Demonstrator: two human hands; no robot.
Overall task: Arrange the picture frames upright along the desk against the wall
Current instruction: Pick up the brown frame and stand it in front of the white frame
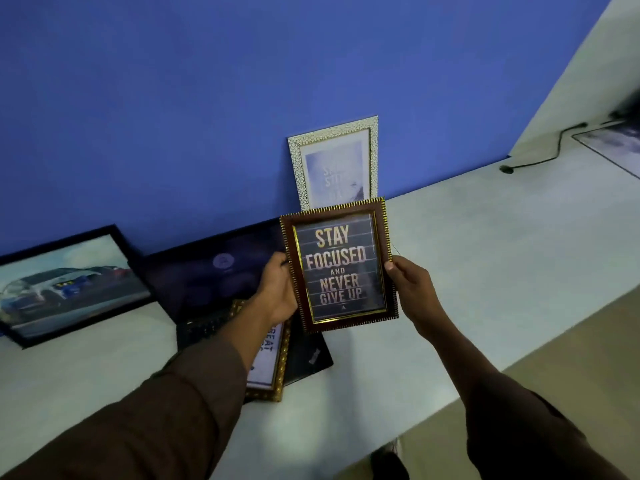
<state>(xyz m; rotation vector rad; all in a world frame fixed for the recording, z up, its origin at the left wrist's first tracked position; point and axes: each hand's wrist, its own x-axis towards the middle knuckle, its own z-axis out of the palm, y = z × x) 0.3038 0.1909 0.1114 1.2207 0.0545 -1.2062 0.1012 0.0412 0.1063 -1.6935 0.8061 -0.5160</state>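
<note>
Right now I have both hands on one frame, lifted above the desk (pixel 467 271).

Largest first: blue wall (pixel 173 98); pale desk; a black-framed car picture (pixel 69 285) at the left; an open laptop (pixel 221 289); a white frame (pixel 334 161) upright against the wall; a gold frame (pixel 273 362) flat on the laptop. My left hand (pixel 278 289) and right hand (pixel 412 285) are each closed on a side edge of the brown frame (pixel 339 265), facing me.

Dim, bluish light (wide-angle bend at edges), slightly soft.
</note>
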